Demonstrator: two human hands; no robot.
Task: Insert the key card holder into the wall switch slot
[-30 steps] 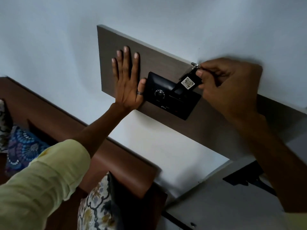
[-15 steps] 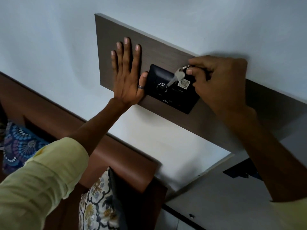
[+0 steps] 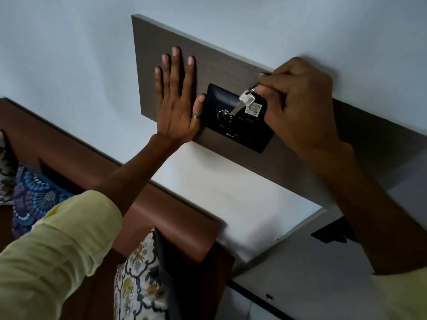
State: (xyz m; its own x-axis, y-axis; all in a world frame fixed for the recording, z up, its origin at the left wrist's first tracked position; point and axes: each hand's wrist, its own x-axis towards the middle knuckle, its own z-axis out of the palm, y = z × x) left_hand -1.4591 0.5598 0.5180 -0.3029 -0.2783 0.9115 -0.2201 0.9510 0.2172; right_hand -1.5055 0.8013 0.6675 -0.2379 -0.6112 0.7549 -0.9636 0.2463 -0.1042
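Wood-grain wall panel [image 3: 231, 63] carrying black switch plate [image 3: 242, 132]. Left hand [image 3: 178, 105]: flat on panel just left of plate, fingers spread. Right hand [image 3: 298, 105]: fingertips pinching key ring [image 3: 253, 88] at plate's upper right; key card holder [image 3: 253, 110] w/ key [image 3: 242, 103] lying against plate face.

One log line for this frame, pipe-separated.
left hand flat on panel | right hand pinching key ring | holder at switch

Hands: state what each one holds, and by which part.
The right hand pinches the key ring end of the card holder, with a key dangling over the switch. The left hand holds nothing; it lies flat on the panel.
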